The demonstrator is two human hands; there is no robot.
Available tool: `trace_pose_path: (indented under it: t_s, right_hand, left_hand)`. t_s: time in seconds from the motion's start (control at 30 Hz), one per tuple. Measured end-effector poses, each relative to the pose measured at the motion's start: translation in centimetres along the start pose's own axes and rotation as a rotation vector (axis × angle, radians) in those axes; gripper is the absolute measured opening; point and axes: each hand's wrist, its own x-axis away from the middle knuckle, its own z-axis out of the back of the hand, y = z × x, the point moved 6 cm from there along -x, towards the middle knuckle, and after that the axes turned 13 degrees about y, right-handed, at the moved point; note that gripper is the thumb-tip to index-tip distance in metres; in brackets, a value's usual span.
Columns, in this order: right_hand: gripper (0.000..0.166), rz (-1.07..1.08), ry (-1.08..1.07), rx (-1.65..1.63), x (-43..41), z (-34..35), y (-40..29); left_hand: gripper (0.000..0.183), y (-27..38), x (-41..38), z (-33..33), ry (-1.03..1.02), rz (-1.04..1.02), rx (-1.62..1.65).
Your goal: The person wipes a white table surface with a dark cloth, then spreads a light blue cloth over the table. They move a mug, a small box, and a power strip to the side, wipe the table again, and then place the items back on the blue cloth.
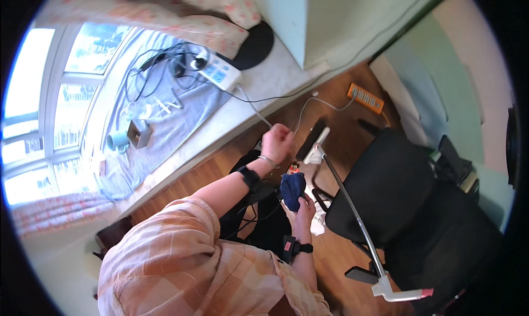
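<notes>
A bunched navy-blue cloth item (292, 190) is gripped from below by my right hand (305, 210), whose wrist bears a black strap with a small box. My left hand (277, 141), up and to the left of the cloth, has its fingers curled. A white cable (257, 113) runs behind that hand; whether the fingers hold it or anything else cannot be told. Close by on the right, a long-handled floor-cleaning tool (351, 200) with a white and dark head slants across the view. Below the cloth, my dark-clothed legs are partly hidden by black cables.
On the sill's grey-blue cloth (186, 118) lie a white power strip (221, 72), tangled black cables (142, 74), a light-blue mug (117, 141) and a small open box (139, 134). An orange power strip (365, 98) rests on the wood floor. A black chair (384, 188) stands to the right.
</notes>
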Motion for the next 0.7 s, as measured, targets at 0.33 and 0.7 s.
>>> trace_pose_path:
  t_s: [0.33, 0.7]
  right_hand:
    - [0.037, 0.315, -0.05, 0.358, 2.2, 5.0, -2.0]
    - [0.031, 0.522, 0.053, 0.479, 7.5, 5.4, -1.2]
  left_hand:
    - [0.016, 1.8, -6.3, 26.2, 0.733, -0.197, -0.288]
    - [0.019, -2.1, 1.8, 31.3, 0.164, 0.242, -0.217]
